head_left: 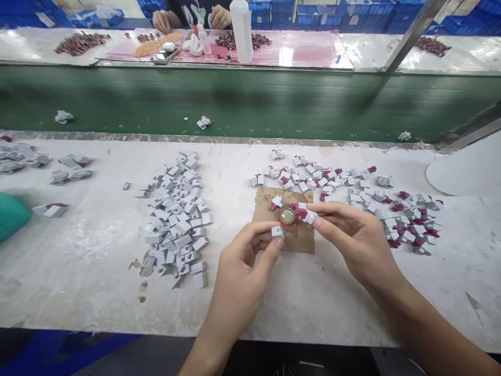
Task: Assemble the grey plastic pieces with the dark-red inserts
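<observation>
Between its thumb and fingers my left hand holds a small grey block. A grey and dark-red piece is pinched in my right hand, level with the left and just beside it. Under both lies a brown cardboard square, which bears a small round metal dish and another grey and dark-red piece. To the left is a long pile of plain grey blocks. Grey and dark-red pieces are heaped at the right and behind the cardboard.
Beyond the white table runs a green belt with a few grey clusters. A person's hands are at the far bench, near a white bottle. A teal object sits at the left edge, and a metal post stands at right.
</observation>
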A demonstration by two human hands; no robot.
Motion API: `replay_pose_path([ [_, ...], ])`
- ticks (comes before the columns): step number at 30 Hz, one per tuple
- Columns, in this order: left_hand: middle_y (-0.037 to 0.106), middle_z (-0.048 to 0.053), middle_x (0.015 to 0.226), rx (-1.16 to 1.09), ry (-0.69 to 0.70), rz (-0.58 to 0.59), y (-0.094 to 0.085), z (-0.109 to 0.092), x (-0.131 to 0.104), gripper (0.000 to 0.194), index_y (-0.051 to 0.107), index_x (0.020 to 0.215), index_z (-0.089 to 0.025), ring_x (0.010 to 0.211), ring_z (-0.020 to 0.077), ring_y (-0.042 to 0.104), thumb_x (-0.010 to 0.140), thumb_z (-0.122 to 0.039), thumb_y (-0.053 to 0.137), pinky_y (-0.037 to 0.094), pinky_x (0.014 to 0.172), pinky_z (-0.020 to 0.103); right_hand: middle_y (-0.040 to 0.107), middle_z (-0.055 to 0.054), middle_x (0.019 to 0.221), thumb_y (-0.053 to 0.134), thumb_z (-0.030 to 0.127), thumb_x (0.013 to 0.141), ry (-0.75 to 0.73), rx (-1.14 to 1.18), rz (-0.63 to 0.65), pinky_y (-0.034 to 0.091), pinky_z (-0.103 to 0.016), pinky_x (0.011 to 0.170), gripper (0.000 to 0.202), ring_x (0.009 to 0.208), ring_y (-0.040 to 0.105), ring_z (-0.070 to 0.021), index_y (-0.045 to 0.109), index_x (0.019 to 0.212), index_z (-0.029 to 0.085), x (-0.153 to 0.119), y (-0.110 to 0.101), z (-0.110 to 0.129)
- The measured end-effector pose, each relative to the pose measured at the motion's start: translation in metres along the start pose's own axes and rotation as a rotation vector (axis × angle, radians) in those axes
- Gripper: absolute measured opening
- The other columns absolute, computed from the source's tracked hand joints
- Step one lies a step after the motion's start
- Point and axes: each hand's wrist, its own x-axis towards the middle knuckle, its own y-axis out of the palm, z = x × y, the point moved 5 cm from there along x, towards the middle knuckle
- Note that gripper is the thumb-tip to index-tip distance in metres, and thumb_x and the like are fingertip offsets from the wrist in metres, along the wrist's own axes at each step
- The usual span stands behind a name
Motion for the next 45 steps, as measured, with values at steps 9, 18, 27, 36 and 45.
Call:
replay_pose_path([
  [9, 0.092, 0.006, 0.114, -0.148, -0.061, 0.099, 0.020, -0.015, 0.016, 0.015, 0.086, 0.117, -0.026, 0.107, 0.0259, 0.089, 0.105, -0.033, 0.080, 0.075, 0.102, 0.043, 0.094, -0.008, 0.117, 0.095, 0.048, 0.099, 0.156, 0.271, 0.096, 0.075, -0.049, 0.103, 0.025, 0.110, 0.091, -0.0306, 0.093, 0.116, 0.030, 0.000, 0.004, -0.005],
  [18, 0.091, 0.006, 0.113, -0.126, -0.054, 0.121, 0.020, -0.012, 0.018, 0.016, 0.086, 0.118, -0.026, 0.110, 0.0264, 0.089, 0.106, -0.035, 0.082, 0.074, 0.103, 0.042, 0.094, -0.005, 0.115, 0.089, 0.034, 0.105, 0.071, 0.221, 0.141, 0.075, -0.039, 0.098, 0.014, 0.109, 0.091, -0.0256, 0.094, 0.118, 0.033, -0.001, 0.005, 0.005],
  [27, 0.088, 0.005, 0.117, 0.090, 0.037, 0.219, 0.012, -0.017, 0.015, 0.012, 0.085, 0.115, -0.030, 0.106, 0.0270, 0.086, 0.108, -0.032, 0.076, 0.075, 0.097, 0.043, 0.089, -0.007, 0.109, 0.088, 0.037, 0.105, 0.048, 0.137, 0.248, 0.074, -0.043, 0.092, 0.013, 0.104, 0.087, -0.0267, 0.095, 0.114, 0.029, 0.000, 0.004, 0.013],
  [36, 0.086, 0.002, 0.107, 0.444, 0.275, 0.289, -0.009, -0.047, 0.024, 0.014, 0.081, 0.120, -0.038, 0.090, 0.0236, 0.084, 0.109, -0.039, 0.074, 0.071, 0.075, 0.032, 0.091, -0.005, 0.121, 0.081, 0.036, 0.107, -0.075, -0.227, 0.260, 0.073, -0.045, 0.093, 0.021, 0.104, 0.085, -0.0261, 0.091, 0.125, 0.034, 0.014, -0.018, 0.039],
  [45, 0.084, 0.002, 0.094, 0.536, 0.318, 0.311, 0.000, -0.073, 0.057, 0.014, 0.080, 0.109, -0.033, 0.073, 0.0237, 0.077, 0.108, -0.041, 0.068, 0.061, 0.060, 0.033, 0.073, -0.022, 0.160, 0.070, 0.004, 0.090, 0.041, -0.946, -0.250, 0.061, -0.054, 0.113, 0.053, 0.120, 0.078, -0.0369, 0.088, 0.138, 0.014, 0.196, -0.141, 0.021],
])
